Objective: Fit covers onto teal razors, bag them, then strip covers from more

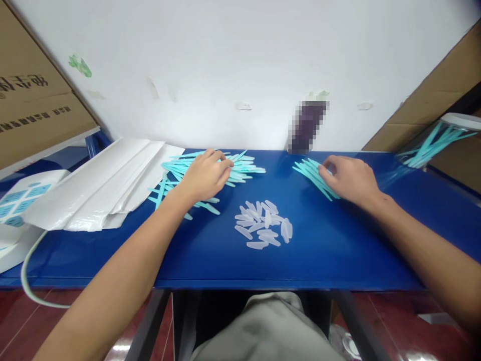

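My left hand lies over a loose pile of slim teal plastic sticks, its fingers bent down and closed among them. What those fingertips grip, if anything, is hidden. To the right, my right hand is curled at the edge of a smaller, roughly aligned bunch of the same teal sticks. Its thumb and forefinger are close together against the bunch, and I cannot see what is between them. Between and in front of both hands, several translucent white plastic caps lie in a loose heap.
The blue table meets a white wall. At left are white plastic bags, a white device with a cable, and a cardboard box. A clear container of teal sticks lies at right. A pixelated dark patch stands by the wall.
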`<state>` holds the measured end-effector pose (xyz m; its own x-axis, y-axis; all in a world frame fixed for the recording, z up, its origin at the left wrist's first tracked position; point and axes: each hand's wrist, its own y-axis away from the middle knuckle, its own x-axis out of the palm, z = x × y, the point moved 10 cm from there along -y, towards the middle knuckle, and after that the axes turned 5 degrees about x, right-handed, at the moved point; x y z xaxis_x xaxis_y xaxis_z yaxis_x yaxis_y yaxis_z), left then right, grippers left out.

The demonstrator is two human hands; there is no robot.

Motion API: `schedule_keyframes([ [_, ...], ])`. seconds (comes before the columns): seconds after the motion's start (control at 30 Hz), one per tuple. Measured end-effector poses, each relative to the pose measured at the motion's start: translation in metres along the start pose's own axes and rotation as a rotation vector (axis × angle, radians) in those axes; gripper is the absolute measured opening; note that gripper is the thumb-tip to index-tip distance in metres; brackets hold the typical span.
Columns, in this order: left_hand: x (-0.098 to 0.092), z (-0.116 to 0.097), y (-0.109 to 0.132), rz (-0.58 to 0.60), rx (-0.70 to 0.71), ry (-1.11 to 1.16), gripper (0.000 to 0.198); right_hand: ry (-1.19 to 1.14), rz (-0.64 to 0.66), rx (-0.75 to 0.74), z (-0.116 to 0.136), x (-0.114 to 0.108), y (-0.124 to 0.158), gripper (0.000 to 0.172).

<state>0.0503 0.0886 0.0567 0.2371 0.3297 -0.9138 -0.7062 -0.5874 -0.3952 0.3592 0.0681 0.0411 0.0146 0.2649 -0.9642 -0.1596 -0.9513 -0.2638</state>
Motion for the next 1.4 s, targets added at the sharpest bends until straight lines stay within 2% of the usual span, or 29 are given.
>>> schedule_keyframes([
  [0.13, -0.014, 0.015, 0.011, 0.028, 0.042, 0.07, 0.042, -0.12, -0.052, -0.137, 0.019, -0.009, 0.012, 0.034],
  [0.3, -0.025, 0.015, 0.053, 0.009, 0.053, 0.205, 0.043, -0.295, -0.024, -0.288, 0.054, -0.01, 0.035, 0.038],
  [0.4, -0.022, 0.01, 0.08, 0.053, 0.075, 0.139, 0.044, -0.386, -0.032, -0.398, 0.073, -0.012, 0.048, 0.034],
  [0.5, -0.011, 0.006, 0.093, 0.156, 0.095, 0.061, 0.048, -0.448, -0.041, -0.525, 0.086, -0.012, 0.057, 0.032],
  [0.63, -0.004, 0.004, 0.085, 0.21, 0.109, 0.1, 0.038, -0.48, -0.021, -0.613, 0.092, -0.012, 0.061, 0.031],
  [0.7, 0.0, 0.005, 0.075, 0.257, 0.094, 0.175, 0.036, -0.475, 0.002, -0.604, 0.091, -0.01, 0.06, 0.031],
  [0.83, 0.014, 0.007, 0.055, 0.429, 0.064, 0.291, 0.033, -0.496, 0.016, -0.577, 0.087, -0.007, 0.057, 0.032],
  [1.0, 0.022, -0.004, 0.028, 0.547, 0.144, 0.317, 0.026, -0.536, 0.026, -0.544, 0.079, -0.002, 0.054, 0.031],
  [1.17, 0.03, -0.006, 0.022, 0.683, 0.082, 0.358, 0.022, -0.556, 0.041, -0.543, 0.078, -0.002, 0.053, 0.031],
  [1.27, 0.029, -0.009, 0.024, 0.65, 0.112, 0.339, 0.015, -0.566, 0.028, -0.511, 0.078, -0.003, 0.052, 0.031],
  [1.4, 0.023, -0.022, 0.029, 0.491, 0.248, 0.275, 0.014, -0.596, -0.054, -0.381, 0.068, -0.012, 0.049, 0.029],
])
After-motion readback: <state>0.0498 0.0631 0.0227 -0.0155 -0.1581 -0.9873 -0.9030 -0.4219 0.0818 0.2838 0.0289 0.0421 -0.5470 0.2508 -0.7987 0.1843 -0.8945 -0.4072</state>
